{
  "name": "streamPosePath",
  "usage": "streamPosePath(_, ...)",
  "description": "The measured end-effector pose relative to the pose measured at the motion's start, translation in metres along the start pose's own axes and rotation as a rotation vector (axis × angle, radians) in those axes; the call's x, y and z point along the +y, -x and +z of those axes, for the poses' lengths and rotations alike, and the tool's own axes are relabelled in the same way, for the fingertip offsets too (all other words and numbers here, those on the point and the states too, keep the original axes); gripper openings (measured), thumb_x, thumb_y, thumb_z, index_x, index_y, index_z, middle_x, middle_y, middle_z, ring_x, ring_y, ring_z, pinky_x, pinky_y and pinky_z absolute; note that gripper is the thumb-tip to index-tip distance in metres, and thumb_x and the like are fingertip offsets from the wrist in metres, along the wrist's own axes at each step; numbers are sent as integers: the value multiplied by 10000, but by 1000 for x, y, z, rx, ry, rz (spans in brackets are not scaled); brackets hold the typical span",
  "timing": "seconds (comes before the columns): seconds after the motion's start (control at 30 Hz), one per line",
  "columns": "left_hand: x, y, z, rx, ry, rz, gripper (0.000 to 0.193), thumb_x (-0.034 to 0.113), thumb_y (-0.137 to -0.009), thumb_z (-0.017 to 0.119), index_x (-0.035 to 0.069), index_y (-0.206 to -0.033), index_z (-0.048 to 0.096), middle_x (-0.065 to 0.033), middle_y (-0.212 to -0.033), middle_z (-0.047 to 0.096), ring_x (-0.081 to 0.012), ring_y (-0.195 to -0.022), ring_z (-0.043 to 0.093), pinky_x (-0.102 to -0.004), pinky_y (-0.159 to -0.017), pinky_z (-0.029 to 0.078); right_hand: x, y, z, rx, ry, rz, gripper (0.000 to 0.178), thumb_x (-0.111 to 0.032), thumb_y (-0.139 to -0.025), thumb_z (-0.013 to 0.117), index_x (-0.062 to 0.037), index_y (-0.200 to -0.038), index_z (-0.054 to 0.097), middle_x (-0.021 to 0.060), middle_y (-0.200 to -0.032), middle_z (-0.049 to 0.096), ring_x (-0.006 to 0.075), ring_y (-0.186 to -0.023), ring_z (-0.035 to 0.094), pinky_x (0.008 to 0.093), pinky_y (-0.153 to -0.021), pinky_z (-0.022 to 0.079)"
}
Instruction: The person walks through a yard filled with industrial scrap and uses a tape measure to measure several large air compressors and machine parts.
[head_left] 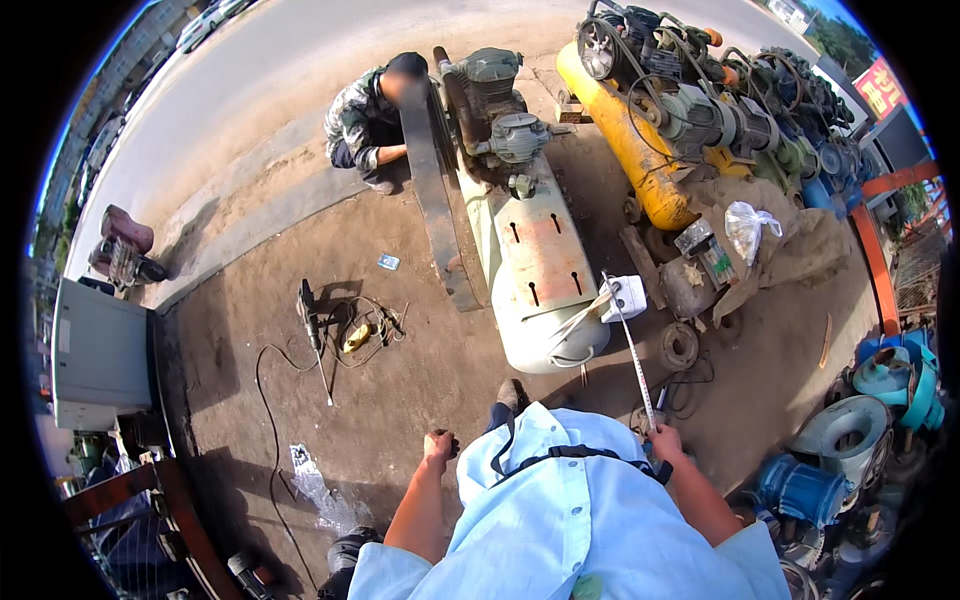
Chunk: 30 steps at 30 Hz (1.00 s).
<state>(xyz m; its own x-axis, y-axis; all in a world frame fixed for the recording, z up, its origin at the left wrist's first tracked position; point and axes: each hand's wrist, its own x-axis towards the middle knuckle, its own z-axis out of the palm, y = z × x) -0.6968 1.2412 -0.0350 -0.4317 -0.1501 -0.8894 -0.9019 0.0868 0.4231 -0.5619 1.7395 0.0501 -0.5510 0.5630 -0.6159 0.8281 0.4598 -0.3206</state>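
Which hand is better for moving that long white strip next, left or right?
Right, I think. The right hand holds the near end of the long white strip, which runs up toward the white box. The left hand is off to the other side, away from the strip.

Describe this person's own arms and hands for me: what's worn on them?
Light blue shirt sleeves end high on the arms, leaving the forearms bare. The left hand and the right hand appear ungloved; finer details are too small to make out.
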Motion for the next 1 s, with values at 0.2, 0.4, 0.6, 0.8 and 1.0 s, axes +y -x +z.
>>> streamPosePath(0.2, -2, -2, -10, -2, 4, 12, 212, 109, -861, 540, -32, -1015, 582, -108, -739, 628, -194, -577, 601, -302, -486, 483, -16, 4, 2, -12, -2, 50, 262, -220, -823, 617, -25, -985, 681, 161, -872, 687, 284, -834, 657, 387, -743, 478)
streamPosePath(0.4, 6, -5, -4, 18, -88, 28, 195, 113, -858, 548, -19, -992, 601, -110, -735, 638, -203, -584, 629, -317, -507, 517, -23, 13, -2, -45, -111, 28, 281, -225, -811, 625, -23, -999, 675, 191, -914, 675, 307, -867, 655, 398, -751, 477)
streamPosePath(0.6, 22, -1, 8, 14, -145, 21, 212, 116, -857, 544, -21, -1010, 594, -120, -769, 650, -214, -591, 639, -323, -505, 525, -30, 21, -6, -37, -190, 90, 271, -224, -802, 637, -26, -981, 685, 186, -908, 678, 302, -863, 658, 394, -733, 479)
streamPosePath(0.8, 33, 3, 14, 6, -172, 21, 220, 118, -848, 557, -31, -1003, 606, -131, -791, 659, -220, -604, 645, -331, -529, 543, 5, -6, 16, -25, -131, 91, 252, -211, -810, 643, -25, -973, 692, 127, -849, 693, 225, -786, 664, 374, -702, 482)
streamPosePath(1.0, 29, 2, 14, 13, -185, 24, 229, 134, -847, 581, -32, -1002, 611, -138, -820, 666, -218, -649, 647, -325, -546, 538, 34, -26, 39, 45, -198, -15, 223, -198, -754, 645, -1, -842, 702, 143, -766, 688, 264, -731, 675, 382, -709, 522)
